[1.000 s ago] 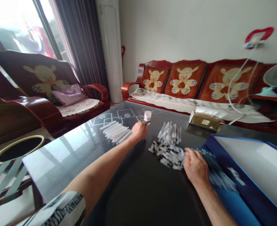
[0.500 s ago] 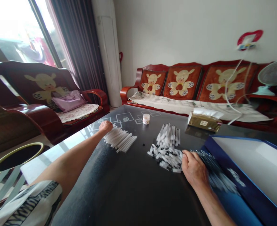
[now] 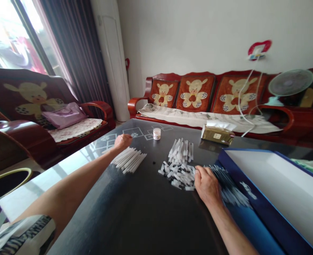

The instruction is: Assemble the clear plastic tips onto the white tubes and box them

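Note:
My left hand is closed just above the far end of a row of white pen barrels on the dark table. Whatever its fingers may pinch is too small to make out. My right hand is curled at the right edge of a loose heap of clear pen caps with black bits; its fingertips are partly hidden, and so is anything in them. Behind the heap lies a bundle of translucent pen parts. Thin dark-tipped refills lie to the right of that hand, on blue box material.
A large blue box with a white inside stands at the right. A gold tissue box and a small white jar sit farther back. One small black piece lies mid-table. Wooden sofas stand beyond the table.
The view has turned to the right, so everything appears farther left. My left hand has shifted rightward relative to the barrels. My right hand stays by the caps.

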Motion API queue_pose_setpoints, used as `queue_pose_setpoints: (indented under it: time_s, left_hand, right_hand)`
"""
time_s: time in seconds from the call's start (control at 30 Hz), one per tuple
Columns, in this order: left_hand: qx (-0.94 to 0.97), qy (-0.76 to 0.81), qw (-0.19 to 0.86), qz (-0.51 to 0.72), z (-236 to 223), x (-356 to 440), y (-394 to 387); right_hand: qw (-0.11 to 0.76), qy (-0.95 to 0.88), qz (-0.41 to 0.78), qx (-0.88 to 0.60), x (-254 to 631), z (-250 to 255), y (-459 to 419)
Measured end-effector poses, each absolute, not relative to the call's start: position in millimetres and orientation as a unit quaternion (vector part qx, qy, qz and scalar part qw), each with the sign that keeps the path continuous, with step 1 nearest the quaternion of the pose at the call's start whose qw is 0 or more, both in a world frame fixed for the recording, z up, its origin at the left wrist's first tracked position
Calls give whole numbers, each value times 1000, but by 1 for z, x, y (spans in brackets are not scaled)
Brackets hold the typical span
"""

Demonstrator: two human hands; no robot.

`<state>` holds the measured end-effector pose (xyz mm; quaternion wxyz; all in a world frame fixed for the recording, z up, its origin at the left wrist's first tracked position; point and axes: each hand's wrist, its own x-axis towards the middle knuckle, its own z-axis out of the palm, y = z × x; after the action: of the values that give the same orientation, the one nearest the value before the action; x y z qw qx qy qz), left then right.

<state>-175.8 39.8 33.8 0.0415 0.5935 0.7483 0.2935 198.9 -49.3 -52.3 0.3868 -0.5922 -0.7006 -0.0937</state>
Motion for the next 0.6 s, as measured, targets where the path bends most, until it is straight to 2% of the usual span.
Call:
queue_pose_setpoints:
  time_s: [0.27,0.6]
  left_hand:
    - [707,639,136,270,11,-32,62]
    - [684,651,195,265,3,11,97]
  right_hand:
    - [389,-697,-88,-596,198,-52,-51]
    - [380,-694,-71,-607,197,-47,-55]
